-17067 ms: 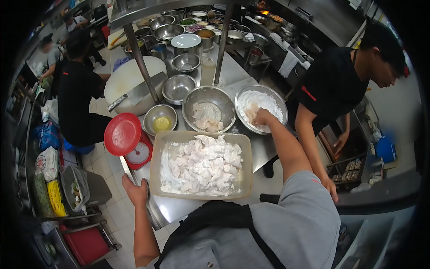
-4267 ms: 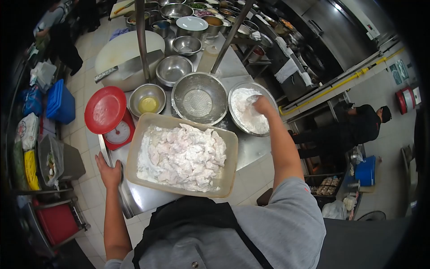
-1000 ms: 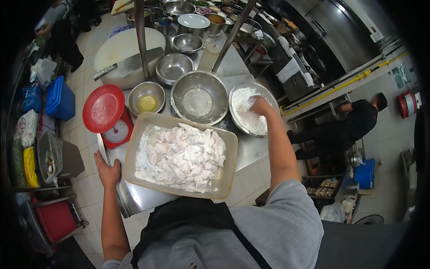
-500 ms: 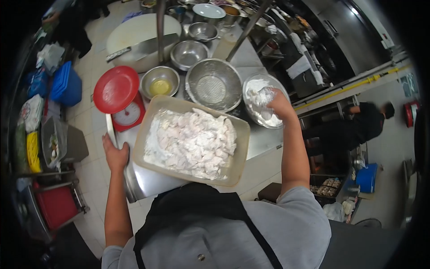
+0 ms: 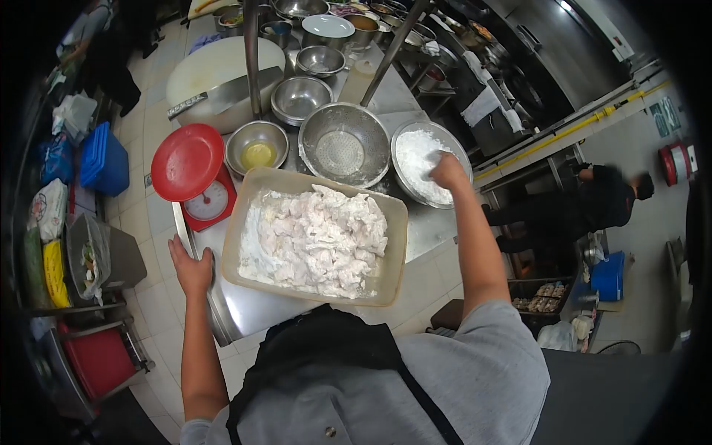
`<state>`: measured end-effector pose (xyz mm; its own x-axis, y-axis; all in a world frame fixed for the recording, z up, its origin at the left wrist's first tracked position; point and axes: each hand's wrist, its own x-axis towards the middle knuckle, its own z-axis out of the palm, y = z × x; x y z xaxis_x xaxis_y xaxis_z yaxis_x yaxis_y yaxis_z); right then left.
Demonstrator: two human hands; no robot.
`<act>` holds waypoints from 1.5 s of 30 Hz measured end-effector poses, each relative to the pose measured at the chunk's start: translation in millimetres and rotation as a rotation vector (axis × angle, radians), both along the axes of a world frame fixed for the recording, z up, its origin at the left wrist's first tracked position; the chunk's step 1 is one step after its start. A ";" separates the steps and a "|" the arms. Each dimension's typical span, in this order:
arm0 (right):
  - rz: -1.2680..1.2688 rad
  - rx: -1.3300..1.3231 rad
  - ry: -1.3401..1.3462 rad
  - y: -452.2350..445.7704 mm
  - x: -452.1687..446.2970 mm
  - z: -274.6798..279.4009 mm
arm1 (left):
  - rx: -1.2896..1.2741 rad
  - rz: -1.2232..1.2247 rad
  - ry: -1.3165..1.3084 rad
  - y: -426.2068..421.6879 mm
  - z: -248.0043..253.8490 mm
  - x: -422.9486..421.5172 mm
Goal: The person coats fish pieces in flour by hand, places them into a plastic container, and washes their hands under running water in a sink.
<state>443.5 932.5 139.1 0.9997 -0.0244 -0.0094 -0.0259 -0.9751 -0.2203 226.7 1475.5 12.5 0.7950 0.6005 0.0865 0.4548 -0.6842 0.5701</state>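
My right hand (image 5: 450,172) is inside the metal bowl of white powder (image 5: 420,152) at the right of the table. Its fingers are curled downward, and whatever they hold is hidden. My left hand (image 5: 193,268) lies at the table's left edge, thumb and fingers apart, with nothing in it. Between my hands sits a beige plastic tub (image 5: 397,256), holding powder-coated pale pieces, which look like raw meat (image 5: 319,241). A perforated metal colander (image 5: 343,144), dusted with powder, stands beside the powder bowl.
A red kitchen scale (image 5: 189,167) stands at the left, beside a bowl of yellow liquid (image 5: 257,148). Behind are metal bowls (image 5: 302,99), a cleaver (image 5: 226,96) and a round white board (image 5: 222,67). Two metal posts rise from the table. A person in black (image 5: 593,196) is at right.
My right hand has lowered into the powder; the pale, blurred shape beneath it no longer shows. My left hand stays at the table edge. The camera view has shifted slightly.
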 end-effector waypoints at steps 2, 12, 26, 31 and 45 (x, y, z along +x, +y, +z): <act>-0.170 -0.462 0.206 -42.1 27.5 -41.4 | -0.006 -0.006 -0.008 -1.4 2.7 0.1; -0.170 0.755 0.145 -13.0 77.7 -57.6 | 0.012 -0.053 -0.030 0.7 -6.3 0.4; 0.349 -0.065 0.211 -56.3 40.1 -60.9 | 0.052 -0.028 -0.033 0.4 -8.4 1.9; -0.019 0.039 0.143 -56.5 59.4 -38.3 | 0.027 -0.037 -0.031 1.0 -8.1 4.5; 0.328 -0.076 0.179 -16.5 18.3 -37.1 | -0.063 0.047 -0.240 7.5 0.7 -16.2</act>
